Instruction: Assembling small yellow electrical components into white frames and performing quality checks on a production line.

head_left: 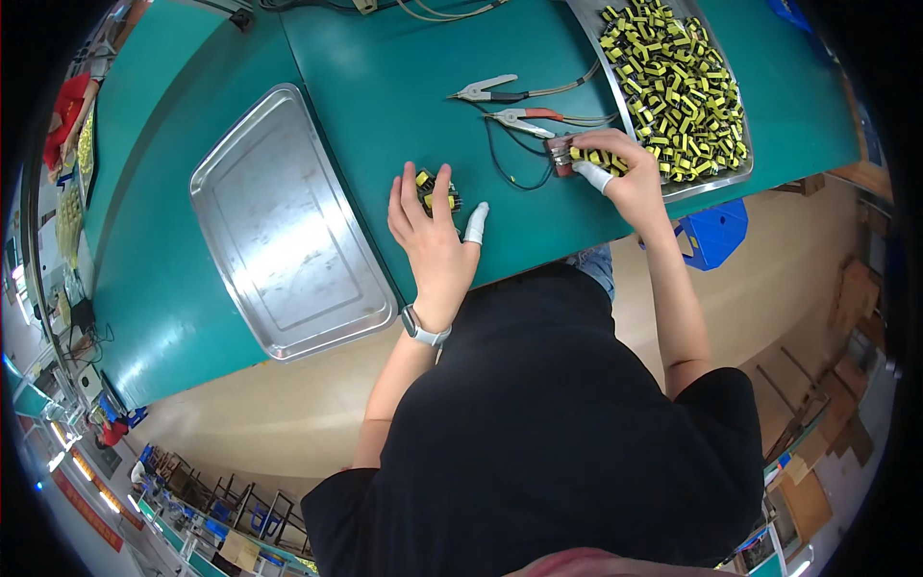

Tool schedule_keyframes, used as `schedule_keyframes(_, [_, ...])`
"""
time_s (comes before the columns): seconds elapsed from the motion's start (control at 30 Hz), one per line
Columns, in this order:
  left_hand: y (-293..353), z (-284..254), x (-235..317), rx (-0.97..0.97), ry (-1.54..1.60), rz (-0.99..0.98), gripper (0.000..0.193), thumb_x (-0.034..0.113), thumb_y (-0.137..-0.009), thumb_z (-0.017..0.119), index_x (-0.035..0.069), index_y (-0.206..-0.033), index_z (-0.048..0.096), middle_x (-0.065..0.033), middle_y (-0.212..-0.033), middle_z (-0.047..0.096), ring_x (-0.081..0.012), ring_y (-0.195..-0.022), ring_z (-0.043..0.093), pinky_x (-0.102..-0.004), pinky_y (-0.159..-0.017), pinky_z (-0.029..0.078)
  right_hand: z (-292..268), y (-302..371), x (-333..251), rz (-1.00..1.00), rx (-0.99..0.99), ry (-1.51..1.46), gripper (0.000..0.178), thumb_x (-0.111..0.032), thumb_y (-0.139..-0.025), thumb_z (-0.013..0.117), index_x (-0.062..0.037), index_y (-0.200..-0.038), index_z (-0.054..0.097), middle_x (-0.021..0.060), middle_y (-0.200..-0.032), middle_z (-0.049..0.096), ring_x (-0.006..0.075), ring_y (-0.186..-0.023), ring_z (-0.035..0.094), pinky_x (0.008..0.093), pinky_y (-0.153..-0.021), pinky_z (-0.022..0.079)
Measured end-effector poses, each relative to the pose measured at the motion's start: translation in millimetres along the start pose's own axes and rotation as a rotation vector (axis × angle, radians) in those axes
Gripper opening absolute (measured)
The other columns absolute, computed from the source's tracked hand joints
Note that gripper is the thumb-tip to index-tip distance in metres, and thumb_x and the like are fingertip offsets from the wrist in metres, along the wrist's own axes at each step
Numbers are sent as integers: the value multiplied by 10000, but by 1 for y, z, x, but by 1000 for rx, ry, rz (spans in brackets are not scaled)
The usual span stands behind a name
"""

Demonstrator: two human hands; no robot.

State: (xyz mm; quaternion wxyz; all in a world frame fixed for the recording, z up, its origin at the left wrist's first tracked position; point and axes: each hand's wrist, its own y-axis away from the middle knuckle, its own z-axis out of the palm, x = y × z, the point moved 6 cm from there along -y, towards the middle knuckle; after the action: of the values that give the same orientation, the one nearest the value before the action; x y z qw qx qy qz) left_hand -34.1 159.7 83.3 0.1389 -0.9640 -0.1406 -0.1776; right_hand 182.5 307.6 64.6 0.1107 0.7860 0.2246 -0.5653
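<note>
My left hand [428, 223] lies flat on the green table [404, 87], fingers spread over a small cluster of yellow-and-black components [429, 188]. A white finger cot covers its thumb. My right hand [620, 171] grips a row of the same yellow-and-black components [594, 157] and presses them against a small reddish-brown block [559, 156] wired with thin black leads. It also wears a white finger cot. Just right of that hand, a metal tray [733, 179] holds a heap of several such components [678, 82].
A large bare metal tray [279, 226] lies to the left of my left hand. Two clip leads with cables [505, 104] rest on the table beyond the hands. A blue crate [716, 231] stands on the floor below the table edge. Another workstation runs along the far left.
</note>
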Motion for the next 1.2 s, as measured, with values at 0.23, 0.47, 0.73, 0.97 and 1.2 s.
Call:
schedule_keyframes(0.23, [2,10,-2,44,29,30,577,114,-857,754,78,-1395,550,-223,-1532,392,-429,-1405,373,-553,-1121,339,-7,6,4,-53,41,219,238,40,-782,746,-14,-1014,727,104,-1088,739,262,-1046,710,346,-929,544])
schedule_keyframes(0.47, [-4,12,-3,62,136,65,435,86,-861,745,99,-1282,640,-167,-1446,495,-390,-1323,470,-492,-1098,385,-6,5,0,-99,77,290,249,63,-780,725,-13,-1017,716,104,-1076,734,268,-1030,712,346,-913,547])
schedule_keyframes(0.73, [0,18,26,-210,265,401,303,104,-827,745,171,-1121,708,-70,-1303,601,-297,-1245,546,-483,-1022,402,-65,-18,-1,-137,444,424,252,-59,-861,755,-39,-1112,733,89,-1028,738,190,-959,688,308,-847,526])
schedule_keyframes(0.97, [1,15,28,-224,290,414,427,121,-822,770,195,-1230,669,-68,-1387,558,-315,-1300,512,-518,-1069,394,-133,-58,-6,-251,702,923,340,-79,-871,736,-150,-1203,718,93,-1183,682,297,-1101,641,409,-947,518])
schedule_keyframes(1.2, [16,14,0,-181,249,208,598,27,-798,760,193,-1355,618,-87,-1475,494,-347,-1353,461,-485,-1109,387,-26,-31,-40,-389,250,533,285,-154,-862,784,-52,-1099,662,119,-1161,669,332,-1099,622,436,-944,487])
